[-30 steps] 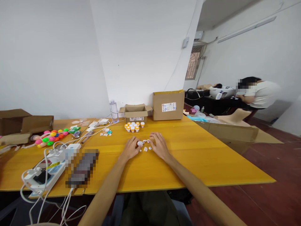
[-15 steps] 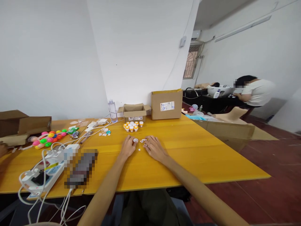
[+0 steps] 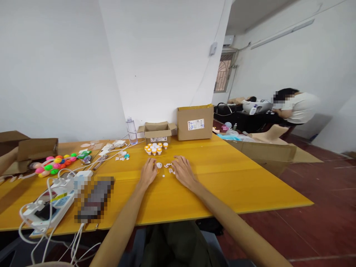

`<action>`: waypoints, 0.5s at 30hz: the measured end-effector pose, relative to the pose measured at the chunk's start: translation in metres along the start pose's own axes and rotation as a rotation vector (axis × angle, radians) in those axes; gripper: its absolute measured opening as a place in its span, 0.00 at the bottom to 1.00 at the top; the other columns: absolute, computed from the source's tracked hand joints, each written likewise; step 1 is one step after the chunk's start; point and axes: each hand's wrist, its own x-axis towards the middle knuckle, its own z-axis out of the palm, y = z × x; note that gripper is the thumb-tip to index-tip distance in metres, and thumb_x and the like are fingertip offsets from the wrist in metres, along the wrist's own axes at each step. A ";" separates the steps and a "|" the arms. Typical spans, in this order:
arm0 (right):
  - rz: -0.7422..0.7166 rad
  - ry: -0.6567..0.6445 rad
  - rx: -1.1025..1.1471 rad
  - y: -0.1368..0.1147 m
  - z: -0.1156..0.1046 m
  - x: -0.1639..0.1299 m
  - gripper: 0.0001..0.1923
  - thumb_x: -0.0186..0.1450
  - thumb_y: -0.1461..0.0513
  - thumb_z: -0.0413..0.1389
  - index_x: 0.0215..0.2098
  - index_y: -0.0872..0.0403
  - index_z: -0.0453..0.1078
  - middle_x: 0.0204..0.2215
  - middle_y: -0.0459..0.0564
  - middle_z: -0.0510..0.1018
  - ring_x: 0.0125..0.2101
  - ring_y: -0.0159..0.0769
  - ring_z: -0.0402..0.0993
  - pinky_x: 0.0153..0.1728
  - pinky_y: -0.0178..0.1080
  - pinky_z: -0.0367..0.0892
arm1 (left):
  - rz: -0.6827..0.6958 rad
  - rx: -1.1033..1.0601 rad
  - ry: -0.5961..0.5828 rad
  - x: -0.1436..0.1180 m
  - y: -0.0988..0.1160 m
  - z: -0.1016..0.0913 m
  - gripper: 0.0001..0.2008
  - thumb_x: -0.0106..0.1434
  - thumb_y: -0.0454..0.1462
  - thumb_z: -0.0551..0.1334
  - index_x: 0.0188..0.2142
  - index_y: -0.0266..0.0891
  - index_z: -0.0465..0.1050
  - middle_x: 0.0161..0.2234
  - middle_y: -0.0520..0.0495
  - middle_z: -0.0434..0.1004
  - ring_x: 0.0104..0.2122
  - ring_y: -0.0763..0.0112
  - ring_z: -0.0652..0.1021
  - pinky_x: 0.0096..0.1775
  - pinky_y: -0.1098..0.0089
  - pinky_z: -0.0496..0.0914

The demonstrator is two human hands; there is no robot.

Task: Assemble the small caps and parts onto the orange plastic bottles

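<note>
On the table before me stands a small white round cap-like piece (image 3: 159,165), with a bit of yellow at its lower edge. My left hand (image 3: 149,172) rests just left of it, fingers loosely bent and apart, seemingly not wrapped round it. To the right lie small white plastic parts (image 3: 168,165) and a white frame-like piece (image 3: 170,171). My right hand (image 3: 184,172) lies beside these, fingers spread, its fingertips close to them or touching. A tiny white disc (image 3: 163,176) sits between my hands. Behind stands a cluster of white-and-yellow round-topped pieces (image 3: 154,150).
An open small carton (image 3: 158,129) and a larger closed box (image 3: 194,124) stand at the back, near a clear bottle (image 3: 131,130). Colourful balls (image 3: 57,163), a power strip (image 3: 63,202) and cables lie left. Another person's arm (image 3: 7,161) reaches in there; a co-worker (image 3: 302,107) sits far right.
My left hand has drawn slightly back from the white cap-like piece. My right fingers have shifted off the small parts, showing more of them. At far left, another person's arm has moved into the box.
</note>
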 end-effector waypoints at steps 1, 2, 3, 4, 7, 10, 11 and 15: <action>0.007 0.011 0.011 0.001 0.001 0.000 0.12 0.69 0.67 0.48 0.42 0.50 0.73 0.49 0.57 0.75 0.50 0.47 0.67 0.47 0.47 0.64 | 0.004 0.005 -0.009 -0.001 0.001 -0.001 0.10 0.64 0.32 0.54 0.42 0.42 0.72 0.42 0.46 0.76 0.37 0.66 0.78 0.43 0.67 0.70; 0.016 0.022 0.023 0.002 0.001 0.000 0.12 0.69 0.67 0.48 0.41 0.50 0.73 0.49 0.56 0.75 0.49 0.47 0.67 0.47 0.47 0.64 | 0.007 0.014 -0.023 -0.001 0.002 -0.003 0.10 0.64 0.32 0.55 0.41 0.42 0.71 0.42 0.46 0.76 0.36 0.67 0.77 0.43 0.67 0.70; 0.027 0.035 0.035 0.002 0.002 0.000 0.12 0.69 0.67 0.48 0.41 0.50 0.73 0.49 0.56 0.75 0.49 0.47 0.67 0.47 0.47 0.64 | 0.009 0.026 -0.041 -0.002 0.003 -0.004 0.09 0.64 0.32 0.55 0.41 0.42 0.71 0.42 0.46 0.76 0.36 0.67 0.77 0.42 0.67 0.70; 0.040 0.052 0.046 0.003 0.002 0.000 0.12 0.69 0.67 0.48 0.41 0.50 0.73 0.48 0.56 0.75 0.48 0.46 0.68 0.46 0.47 0.64 | 0.009 0.041 -0.062 -0.002 0.003 -0.006 0.08 0.63 0.33 0.56 0.41 0.42 0.70 0.42 0.46 0.76 0.35 0.67 0.77 0.42 0.67 0.69; 0.083 0.119 0.078 0.003 0.000 0.001 0.13 0.69 0.67 0.46 0.40 0.51 0.72 0.47 0.55 0.76 0.47 0.45 0.68 0.46 0.46 0.64 | 0.005 0.092 -0.111 -0.004 0.002 -0.011 0.06 0.62 0.34 0.58 0.39 0.43 0.68 0.41 0.47 0.76 0.38 0.65 0.77 0.41 0.67 0.69; 0.086 0.156 0.097 0.002 -0.006 0.001 0.13 0.70 0.67 0.46 0.40 0.51 0.72 0.46 0.55 0.76 0.47 0.44 0.69 0.47 0.45 0.63 | 0.013 0.124 -0.160 -0.004 -0.001 -0.017 0.05 0.61 0.38 0.59 0.38 0.43 0.67 0.38 0.48 0.75 0.39 0.63 0.77 0.41 0.66 0.69; 0.074 0.153 0.097 0.001 -0.008 0.002 0.13 0.70 0.66 0.47 0.39 0.50 0.72 0.45 0.54 0.76 0.47 0.44 0.69 0.47 0.45 0.63 | 0.022 0.132 -0.181 -0.005 -0.003 -0.018 0.05 0.60 0.39 0.60 0.37 0.43 0.67 0.36 0.48 0.75 0.39 0.63 0.77 0.41 0.66 0.68; 0.034 0.087 0.072 -0.002 -0.012 0.002 0.11 0.69 0.65 0.48 0.36 0.51 0.72 0.45 0.55 0.76 0.47 0.44 0.69 0.46 0.44 0.64 | 0.089 0.161 -0.221 -0.006 -0.006 -0.022 0.06 0.57 0.40 0.63 0.32 0.43 0.67 0.32 0.48 0.75 0.37 0.61 0.77 0.40 0.65 0.68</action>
